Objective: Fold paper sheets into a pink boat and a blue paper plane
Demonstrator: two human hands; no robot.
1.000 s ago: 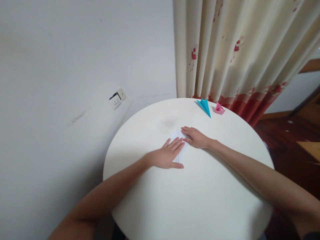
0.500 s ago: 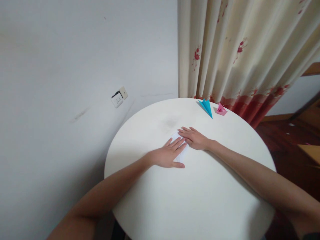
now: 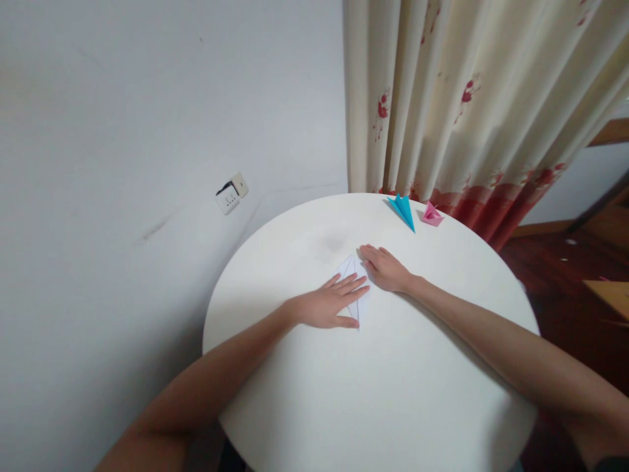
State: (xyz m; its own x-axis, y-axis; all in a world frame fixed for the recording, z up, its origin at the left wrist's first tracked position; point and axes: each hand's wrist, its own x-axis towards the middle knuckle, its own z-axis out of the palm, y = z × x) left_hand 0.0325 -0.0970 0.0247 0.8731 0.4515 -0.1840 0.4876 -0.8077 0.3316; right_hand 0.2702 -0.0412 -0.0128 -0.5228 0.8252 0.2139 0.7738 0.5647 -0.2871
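Observation:
A folded white paper (image 3: 351, 269) lies flat near the middle of the round white table (image 3: 393, 393). My left hand (image 3: 330, 304) rests palm down on the paper's left part, fingers spread toward the far side. My right hand (image 3: 388, 267) lies flat against the paper's right edge, fingers pointing left. The paper's pointed far tip shows between the two hands; most of the rest is hidden under them.
A blue folded paper plane (image 3: 403, 210) and a small pink folded paper figure (image 3: 432, 215) sit at the table's far edge. A cream curtain with red flowers (image 3: 466, 105) hangs behind. A wall socket (image 3: 230, 194) is on the grey wall at left. Dark wooden floor lies right.
My right hand has drawn slightly right off the paper, uncovering its pointed tip. The paper now looks narrower, its right flap folded in. My left hand has stayed in place.

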